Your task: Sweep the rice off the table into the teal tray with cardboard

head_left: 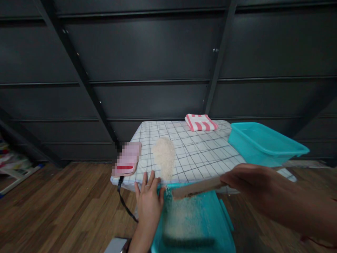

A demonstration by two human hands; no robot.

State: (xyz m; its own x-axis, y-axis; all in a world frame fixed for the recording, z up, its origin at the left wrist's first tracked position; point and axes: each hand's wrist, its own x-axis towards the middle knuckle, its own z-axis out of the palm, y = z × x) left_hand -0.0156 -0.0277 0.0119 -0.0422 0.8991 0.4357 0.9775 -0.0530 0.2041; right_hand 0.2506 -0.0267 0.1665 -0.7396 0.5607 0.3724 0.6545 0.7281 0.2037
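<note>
A heap of white rice grains lies on the checked tablecloth, tapering toward the table's front edge. Just below that edge is a teal plastic bin with more rice scattered over its bottom. My right hand, somewhat blurred, is closed on one end of a flat brown strip, perhaps wood or cardboard. The strip's free end is over the back of the bin, near the rice. With fingers spread, my left hand rests at the cloth's front edge, its thumb beside the bin's back left corner.
Another teal bin stands on the table's right side. A folded pink-and-white striped cloth lies at the back. On the left is a pink, partly pixelated phone-like object with a black strap. A dark panelled wall rises behind.
</note>
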